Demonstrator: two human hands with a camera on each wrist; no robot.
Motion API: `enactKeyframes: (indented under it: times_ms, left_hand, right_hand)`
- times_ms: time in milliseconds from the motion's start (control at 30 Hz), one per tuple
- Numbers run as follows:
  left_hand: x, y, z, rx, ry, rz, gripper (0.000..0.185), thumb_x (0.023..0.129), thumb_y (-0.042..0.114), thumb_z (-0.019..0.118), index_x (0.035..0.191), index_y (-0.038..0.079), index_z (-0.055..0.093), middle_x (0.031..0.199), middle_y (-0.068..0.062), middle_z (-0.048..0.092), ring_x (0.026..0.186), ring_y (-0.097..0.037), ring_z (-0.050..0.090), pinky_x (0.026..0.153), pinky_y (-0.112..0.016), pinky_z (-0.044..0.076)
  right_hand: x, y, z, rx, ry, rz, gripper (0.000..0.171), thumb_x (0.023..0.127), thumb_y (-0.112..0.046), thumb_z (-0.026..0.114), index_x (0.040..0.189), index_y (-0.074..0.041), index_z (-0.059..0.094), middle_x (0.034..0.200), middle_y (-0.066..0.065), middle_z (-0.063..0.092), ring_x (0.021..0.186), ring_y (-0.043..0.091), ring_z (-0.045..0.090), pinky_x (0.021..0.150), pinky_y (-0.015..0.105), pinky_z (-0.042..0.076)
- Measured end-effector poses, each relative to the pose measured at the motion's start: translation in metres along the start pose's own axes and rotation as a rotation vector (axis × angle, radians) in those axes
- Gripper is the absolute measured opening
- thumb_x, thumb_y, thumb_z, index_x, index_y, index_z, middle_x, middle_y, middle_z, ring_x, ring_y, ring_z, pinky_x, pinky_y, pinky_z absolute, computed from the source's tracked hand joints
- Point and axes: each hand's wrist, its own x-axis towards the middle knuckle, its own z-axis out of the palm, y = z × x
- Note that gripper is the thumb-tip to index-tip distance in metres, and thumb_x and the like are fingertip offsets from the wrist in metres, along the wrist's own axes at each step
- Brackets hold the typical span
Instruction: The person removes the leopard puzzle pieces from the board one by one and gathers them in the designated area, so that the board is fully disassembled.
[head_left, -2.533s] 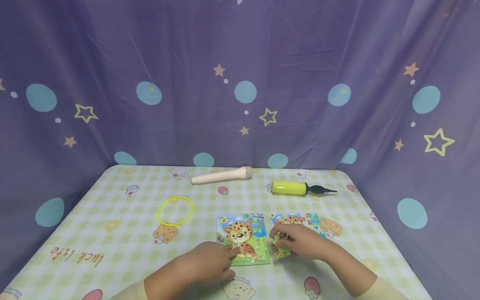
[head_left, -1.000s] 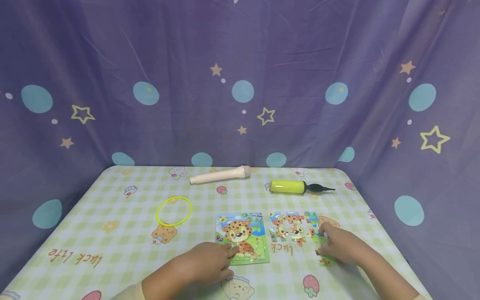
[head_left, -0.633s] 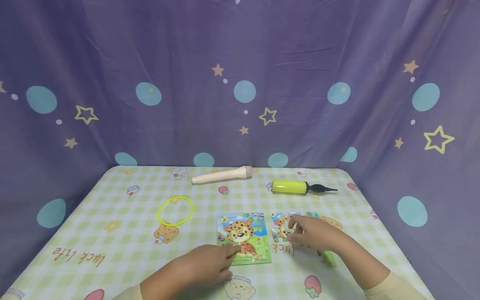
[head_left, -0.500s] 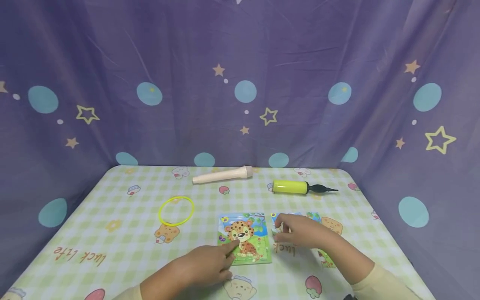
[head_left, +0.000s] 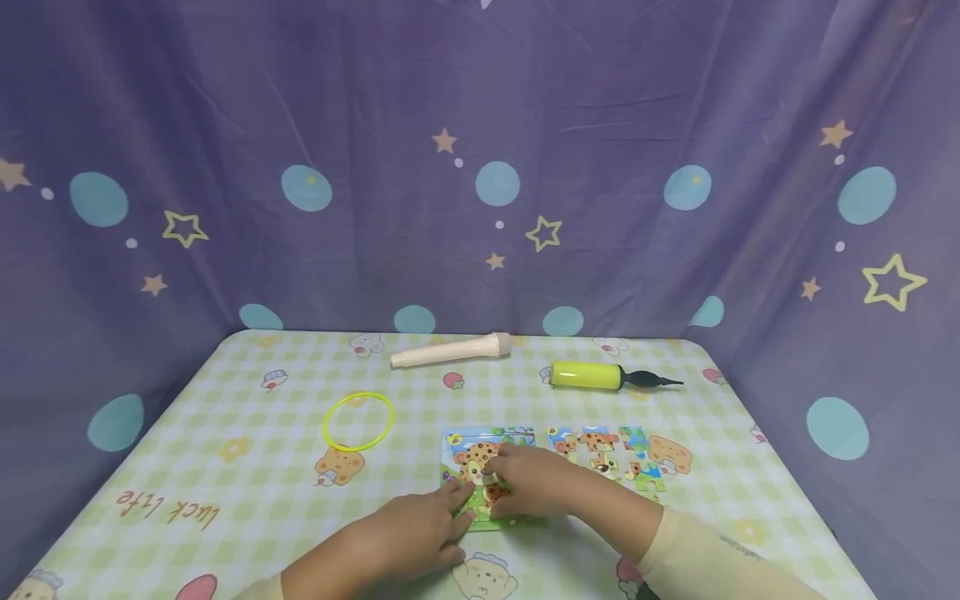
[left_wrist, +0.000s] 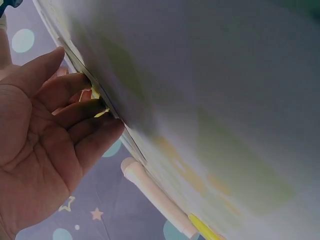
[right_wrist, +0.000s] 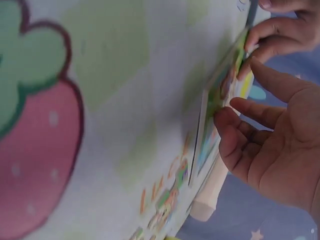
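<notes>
A square puzzle board (head_left: 458,436) with a leopard picture lies near the front of the table. My left hand (head_left: 412,533) rests at its lower left, fingers extended and fingertips on the picture. Bent over the picture from the right, my right hand (head_left: 536,483) pinches a small puzzle piece (head_left: 477,473) showing part of the leopard's face; fingers hide most of it. In the right wrist view, the right fingertips (right_wrist: 220,117) are close to the board. Several loose puzzle pieces (head_left: 597,439) lie to the right of the board, some hidden behind the right forearm.
A yellow ring (head_left: 325,427) lies left of the board. Toward the back are a pale toy microphone (head_left: 450,351) and a yellow hand pump (head_left: 585,375) with a black nozzle. A checked cloth (head_left: 277,500) covers the table, and a purple curtain (head_left: 375,250) hangs behind it.
My right hand shifted lower puzzle pieces rightward, came back to the upper left of the loose pieces, then moved left over the board. The left hand has stayed at the board.
</notes>
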Motion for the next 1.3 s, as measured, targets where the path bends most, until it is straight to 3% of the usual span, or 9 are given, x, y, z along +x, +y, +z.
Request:
enactKeyframes:
  times_ms: [267,667,967,1300]
  left_hand:
    - [0.005,0.001,-0.001,0.027,0.009,0.006,0.052,0.096,0.049,0.054,0.137,0.018,0.059,0.155,-0.009,0.039,0.143,-0.026,0.039,0.104,-0.039,0.047]
    - [0.007,0.001,-0.003,0.023,0.005,0.014,0.051,0.096,0.049,0.054,0.136,0.018,0.059,0.154,-0.01,0.04,0.141,-0.027,0.041,0.105,-0.039,0.046]
    - [0.008,0.0,-0.002,0.02,0.002,0.019,0.051,0.096,0.049,0.054,0.136,0.018,0.06,0.154,-0.01,0.041,0.14,-0.026,0.043,0.105,-0.038,0.047]
    - [0.009,0.0,-0.002,0.025,0.018,0.017,0.05,0.095,0.049,0.055,0.134,0.018,0.062,0.152,-0.01,0.043,0.138,-0.026,0.046,0.104,-0.038,0.048]
  right_hand:
    - [0.004,-0.005,0.011,-0.02,-0.006,0.009,0.035,0.081,-0.043,0.078,0.107,-0.027,0.061,0.093,-0.014,0.053,0.082,0.002,0.052,0.075,0.026,0.05]
    - [0.009,-0.005,0.012,0.046,-0.024,0.018,0.033,0.078,-0.039,0.082,0.096,-0.025,0.058,0.087,-0.014,0.047,0.078,0.003,0.046,0.067,0.019,0.044]
    - [0.007,-0.005,0.013,0.062,-0.013,0.011,0.035,0.078,-0.038,0.081,0.098,-0.025,0.056,0.087,-0.014,0.046,0.078,0.003,0.046,0.067,0.019,0.044]
    - [0.002,-0.004,0.014,0.187,-0.003,0.035,0.03,0.085,-0.033,0.076,0.104,-0.025,0.055,0.083,-0.014,0.052,0.071,0.003,0.051,0.064,0.021,0.045]
